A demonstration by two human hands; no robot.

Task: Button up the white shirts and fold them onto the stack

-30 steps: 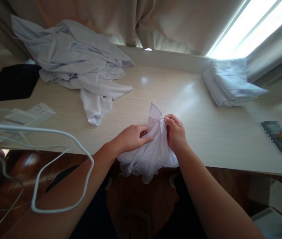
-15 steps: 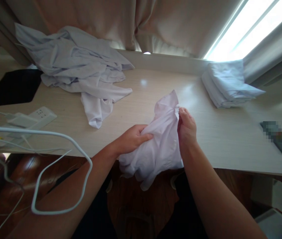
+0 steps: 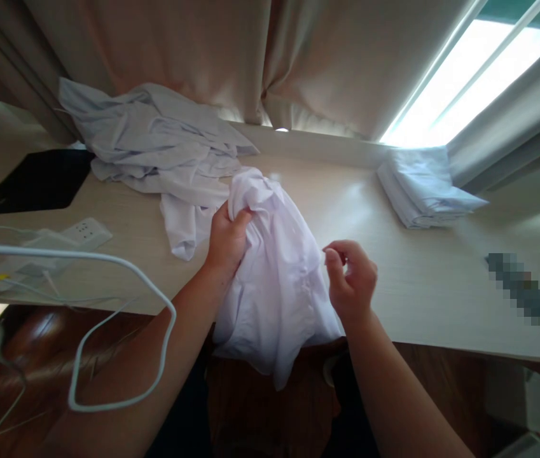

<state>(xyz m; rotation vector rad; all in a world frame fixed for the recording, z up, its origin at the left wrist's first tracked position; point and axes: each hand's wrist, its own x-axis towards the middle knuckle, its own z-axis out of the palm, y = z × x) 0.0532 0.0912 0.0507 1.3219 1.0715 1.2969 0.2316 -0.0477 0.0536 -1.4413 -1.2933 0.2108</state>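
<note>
A crumpled white shirt hangs over the desk's front edge, its upper part bunched and raised. My left hand is closed round the bunched fabric, thumb on top. At the shirt's right edge, my right hand is closed in a pinch, with thumb and forefinger at the border of the cloth. Only a sliver of fabric shows at those fingertips. Behind the left hand lies a loose heap of white garments, one sleeve-like end trailing toward me.
Folded white clothes are stacked at the back right. A blurred-out dark object lies at the right. On the left are a black mat, a power strip and a white cable looping over my left forearm. Curtains hang behind the desk.
My left hand has risen and shifted left, lifting the bunched shirt with it. My right hand has moved slightly down, and more of the shirt is spread between the hands.
</note>
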